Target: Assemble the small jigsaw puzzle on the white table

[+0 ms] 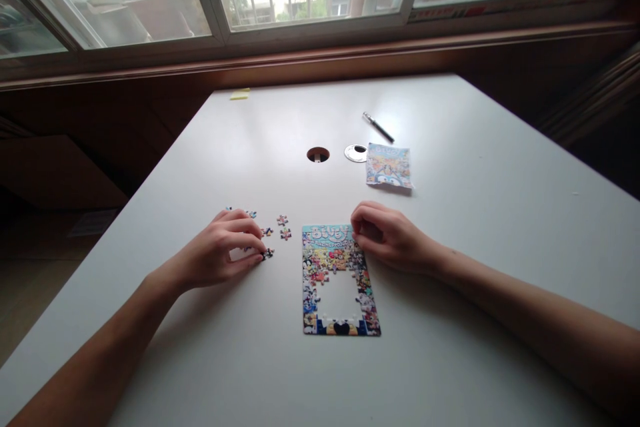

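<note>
A partly filled jigsaw puzzle (341, 327) lies flat on the white table, its border joined around a gap in the middle. With thumb and forefinger pinched together, my left hand (220, 250) is on a dark puzzle piece (268, 254) left of the puzzle. Several loose pieces lie around those fingers, including a colourful piece (285, 233) and a pinkish piece (283, 219); some are partly hidden by the hand. My right hand (383, 233) is closed, fingers curled, its fingertips at the puzzle's upper right edge. Whatever they may hold is hidden.
Beyond my right hand lies a printed packet (389, 165) beside a round metal cover (355, 153). A black pen (379, 127) rests farther back. The white table (225, 373) has a round cable hole (318, 155); yellow tape (239, 94) is at its far edge, below the windows.
</note>
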Available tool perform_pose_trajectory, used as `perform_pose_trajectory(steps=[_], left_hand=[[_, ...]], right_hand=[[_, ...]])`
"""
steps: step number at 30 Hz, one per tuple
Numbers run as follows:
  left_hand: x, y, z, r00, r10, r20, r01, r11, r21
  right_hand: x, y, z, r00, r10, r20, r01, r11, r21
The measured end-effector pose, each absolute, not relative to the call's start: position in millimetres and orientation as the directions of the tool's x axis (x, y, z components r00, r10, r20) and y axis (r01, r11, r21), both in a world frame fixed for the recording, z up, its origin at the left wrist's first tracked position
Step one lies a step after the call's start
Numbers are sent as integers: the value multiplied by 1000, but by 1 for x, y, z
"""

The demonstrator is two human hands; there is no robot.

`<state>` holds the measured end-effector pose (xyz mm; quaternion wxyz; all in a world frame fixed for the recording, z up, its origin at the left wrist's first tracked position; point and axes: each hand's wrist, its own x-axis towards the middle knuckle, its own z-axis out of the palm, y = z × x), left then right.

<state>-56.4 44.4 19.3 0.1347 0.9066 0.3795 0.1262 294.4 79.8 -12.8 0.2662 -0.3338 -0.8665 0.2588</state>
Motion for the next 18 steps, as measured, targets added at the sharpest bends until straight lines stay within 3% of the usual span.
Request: perform_pose_trajectory(steps=[5, 18], left_hand=[[-53, 43, 19, 676, 729, 110, 644, -657, 392], [-52, 42, 22, 671, 739, 64, 667, -639, 382]], right_hand=[[295, 80, -13, -636, 716, 288, 443, 644, -624], [294, 80, -13, -631, 718, 294, 440, 643, -627]])
